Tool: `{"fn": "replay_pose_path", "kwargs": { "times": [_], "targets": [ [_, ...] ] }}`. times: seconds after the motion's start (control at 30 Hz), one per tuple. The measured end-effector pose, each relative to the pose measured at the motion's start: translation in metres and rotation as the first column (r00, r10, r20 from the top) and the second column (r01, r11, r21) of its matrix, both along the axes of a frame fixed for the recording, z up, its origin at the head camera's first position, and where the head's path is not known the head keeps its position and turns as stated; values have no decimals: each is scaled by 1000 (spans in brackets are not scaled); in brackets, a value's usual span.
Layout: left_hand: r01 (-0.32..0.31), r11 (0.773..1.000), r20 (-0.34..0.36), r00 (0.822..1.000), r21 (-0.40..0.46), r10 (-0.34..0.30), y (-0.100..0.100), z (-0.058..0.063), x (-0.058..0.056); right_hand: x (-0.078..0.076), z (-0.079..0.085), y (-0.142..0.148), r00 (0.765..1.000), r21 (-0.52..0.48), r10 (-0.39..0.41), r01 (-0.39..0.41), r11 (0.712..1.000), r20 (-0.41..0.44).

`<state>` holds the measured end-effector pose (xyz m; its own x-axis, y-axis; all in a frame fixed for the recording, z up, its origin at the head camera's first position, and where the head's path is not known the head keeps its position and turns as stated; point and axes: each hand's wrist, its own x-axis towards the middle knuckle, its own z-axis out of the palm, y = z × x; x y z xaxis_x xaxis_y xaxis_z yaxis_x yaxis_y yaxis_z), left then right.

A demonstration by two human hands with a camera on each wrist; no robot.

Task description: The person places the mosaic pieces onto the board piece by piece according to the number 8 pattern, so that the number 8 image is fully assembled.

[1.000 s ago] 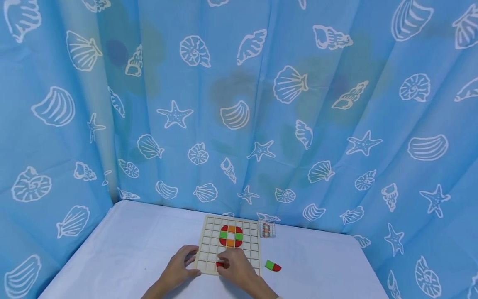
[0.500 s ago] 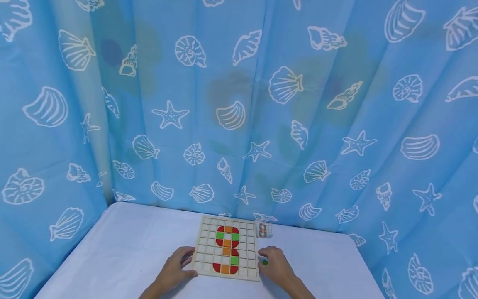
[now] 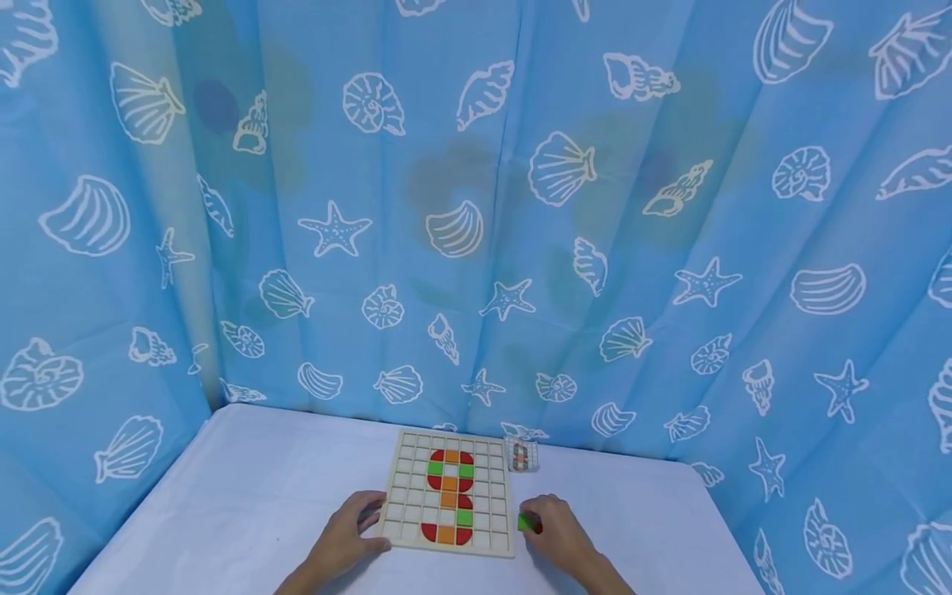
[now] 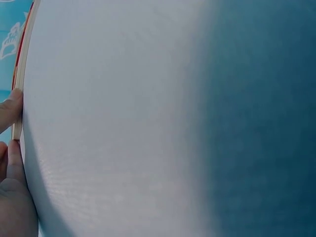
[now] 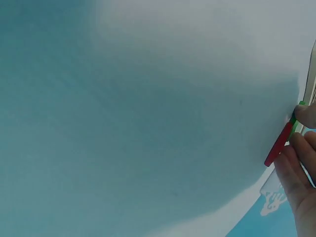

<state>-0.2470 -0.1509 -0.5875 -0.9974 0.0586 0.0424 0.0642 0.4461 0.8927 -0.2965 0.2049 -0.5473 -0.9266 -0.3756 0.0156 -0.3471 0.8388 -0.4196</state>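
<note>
A square wooden grid board lies on the white-covered table, with red, orange and green tiles set in its cells in the shape of a figure. My left hand grips the board's near left corner, thumb at the front edge and fingers along the left side. Just off the board's right edge, my right hand pinches a green tile between thumb and fingers. In the right wrist view, a red tile shows at the fingertips beside the green one; whether it is pinched too, I cannot tell.
A small clear-looking card with a printed grid pattern lies by the board's far right corner. Behind the white tabletop hangs a blue curtain with white shell and starfish prints, which also encloses both sides.
My right hand has left a red tile in the board's near row, moved right off the board, and picked up the green tile there. The left hand stays at the board's corner.
</note>
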Motion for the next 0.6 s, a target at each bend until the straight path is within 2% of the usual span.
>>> {"fn": "replay_pose_path", "kwargs": {
  "times": [0.23, 0.4, 0.6],
  "targets": [
    [7, 1000, 2, 1000, -9, -7, 1, -2, -2, 0, 0, -2, 1000, 0, 28, -28, 1000, -11],
    [-5, 1000, 3, 1000, -24, 5, 1, 0, -1, -1, 0, -6, 999, -15, 14, -15, 1000, -45],
    [-10, 1000, -7, 1000, -18, 9, 2, 1, 1, -2, 5, -26, 994, -69, 44, -51, 996, -101]
  ]
}}
